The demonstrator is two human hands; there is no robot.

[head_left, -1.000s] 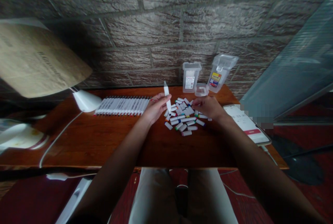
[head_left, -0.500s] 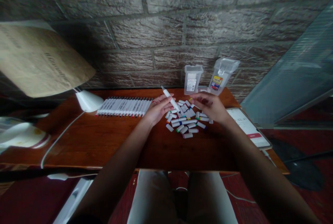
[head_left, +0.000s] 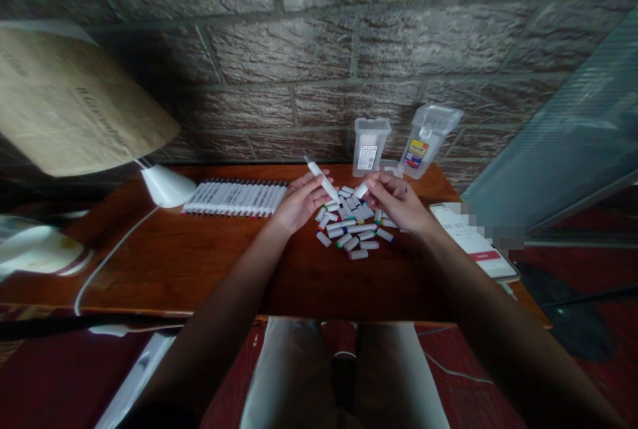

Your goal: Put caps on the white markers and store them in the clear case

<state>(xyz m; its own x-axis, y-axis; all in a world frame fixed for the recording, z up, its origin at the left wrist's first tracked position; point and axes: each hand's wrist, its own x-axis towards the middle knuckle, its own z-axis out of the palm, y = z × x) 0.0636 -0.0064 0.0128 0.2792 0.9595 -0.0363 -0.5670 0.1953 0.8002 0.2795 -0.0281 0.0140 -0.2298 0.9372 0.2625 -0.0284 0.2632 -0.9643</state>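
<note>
My left hand point(head_left: 298, 204) holds a white marker point(head_left: 321, 178) between thumb and fingers, tilted with its upper end toward the wall. Both ends of the marker look uncapped, though the lower tip is small and hard to make out. A white marker cap point(head_left: 361, 190) is pinched in my right hand point(head_left: 396, 200), a short gap to the right of the marker. Below both hands lies a loose pile of marker caps point(head_left: 351, 242) with differently coloured ends. To the left, a row of white markers point(head_left: 234, 198) lies side by side on the wooden table point(head_left: 199, 263).
Two clear plastic cases point(head_left: 371, 147) stand at the back against the brick wall. A phone point(head_left: 473, 243) lies at the right edge. On the left are a lamp point(head_left: 167, 186) with a paper shade, its white cord and a pale cup point(head_left: 44, 250).
My right hand has turned and moved slightly left; the white cap now shows in its fingers, closer to the marker. The marker stays in my left hand. The camera view has shifted slightly.
</note>
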